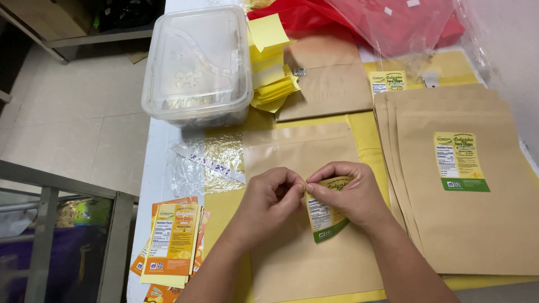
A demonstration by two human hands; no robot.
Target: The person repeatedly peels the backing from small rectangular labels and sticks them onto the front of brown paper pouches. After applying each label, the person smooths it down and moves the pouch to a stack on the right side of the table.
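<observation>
My left hand [268, 202] and my right hand [348, 193] meet over a plain brown paper pouch [306, 252] lying on the table. Both pinch a small yellow-and-green printed label sticker [324, 216]; the fingertips of both hands work at its upper left corner. The label curls down below my right palm. The pouch under my hands carries no label.
A stack of labelled brown pouches [466, 185] lies to the right. Peeled yellow backing papers [272, 67] pile beside a clear plastic lidded box [196, 62]. Orange-and-yellow label sheets [171, 244] sit at the table's left edge. A red plastic bag [365, 22] is at the back.
</observation>
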